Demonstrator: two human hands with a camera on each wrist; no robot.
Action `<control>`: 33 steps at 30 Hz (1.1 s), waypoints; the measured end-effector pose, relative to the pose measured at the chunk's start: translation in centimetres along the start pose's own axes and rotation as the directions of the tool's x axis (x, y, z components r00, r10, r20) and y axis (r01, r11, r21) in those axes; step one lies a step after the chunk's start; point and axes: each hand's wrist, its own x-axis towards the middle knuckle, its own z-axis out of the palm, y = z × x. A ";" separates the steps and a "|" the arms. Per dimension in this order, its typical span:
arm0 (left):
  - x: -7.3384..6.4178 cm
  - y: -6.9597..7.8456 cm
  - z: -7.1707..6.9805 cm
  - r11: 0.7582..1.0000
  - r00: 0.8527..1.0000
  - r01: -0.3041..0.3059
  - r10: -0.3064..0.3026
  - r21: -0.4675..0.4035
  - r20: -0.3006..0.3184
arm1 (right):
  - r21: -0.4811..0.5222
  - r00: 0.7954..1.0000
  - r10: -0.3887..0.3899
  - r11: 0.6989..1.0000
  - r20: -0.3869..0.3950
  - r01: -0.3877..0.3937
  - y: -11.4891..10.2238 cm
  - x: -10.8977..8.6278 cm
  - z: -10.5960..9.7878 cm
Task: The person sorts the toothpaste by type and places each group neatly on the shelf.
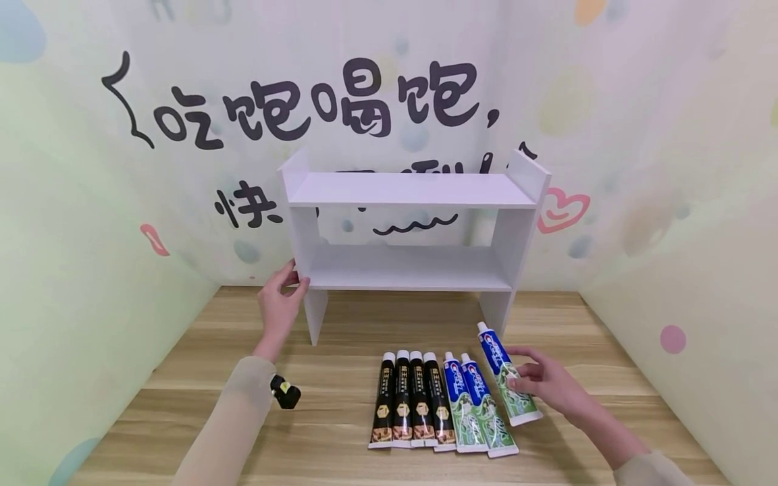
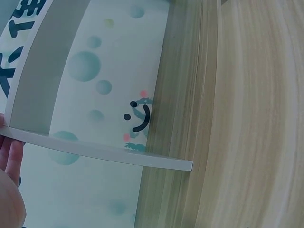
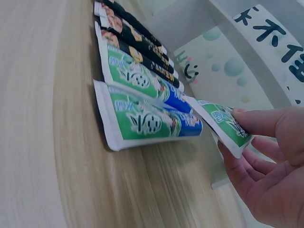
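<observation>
My right hand [image 1: 550,385] grips a blue and green toothpaste tube [image 1: 507,378] by its edges, thumb on one side and fingers on the other. In the right wrist view, the held tube [image 3: 221,121] is raised off the table, its flat end toward the camera. Two like toothpaste tubes [image 1: 466,405] lie just left of it, next to a row of several black toothpaste tubes [image 1: 403,401], caps toward the shelf. My left hand [image 1: 282,300] holds the left side panel of a white two-tier shelf [image 1: 407,280], thumb at the front edge. Some left fingers are hidden behind the panel.
The shelf stands on a wood-grain table [image 1: 328,418] near the back wall [image 1: 377,40], which bears black lettering. Side walls [image 1: 693,270] bound the table left and right. A small black device [image 1: 286,391] sits on my left wrist.
</observation>
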 end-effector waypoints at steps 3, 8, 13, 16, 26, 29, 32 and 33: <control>0.0 0.0 -0.1 1.000 1.000 -0.004 0.004 0.007 0.001 | 0.025 0.999 0.019 1.000 -0.038 -0.018 -0.6 0.0 0.5; -0.1 0.1 -0.1 1.000 1.000 -0.014 0.013 0.012 0.003 | 0.055 0.995 0.045 0.998 -0.094 -0.040 -2.1 0.1 1.2; -0.1 0.0 -0.1 1.000 1.000 -0.025 0.025 0.008 -0.010 | 0.065 0.992 0.037 0.997 -0.121 -0.029 -3.9 0.3 2.0; -0.1 -0.1 -0.1 0.999 0.999 -0.036 0.037 0.023 -0.014 | 0.079 0.990 0.036 0.997 -0.136 -0.025 -4.8 0.5 2.4; -0.6 1.3 -0.2 0.998 0.998 -0.060 0.060 0.024 -0.015 | 0.135 0.989 -0.037 0.989 -0.146 0.057 -7.9 1.0 2.7; -0.9 2.3 -0.3 0.999 0.999 -0.035 0.036 0.029 -0.011 | 0.150 0.991 -0.025 0.988 -0.131 0.045 -8.7 1.2 2.7; -0.7 1.7 -0.2 0.999 1.000 -0.023 0.023 0.024 -0.009 | 0.170 0.995 -0.011 0.985 -0.096 0.027 -9.5 1.5 2.7; -0.5 1.2 -0.1 1.000 1.000 -0.022 0.022 0.021 -0.010 | 0.178 0.997 -0.011 0.984 -0.079 0.026 -9.8 1.5 2.7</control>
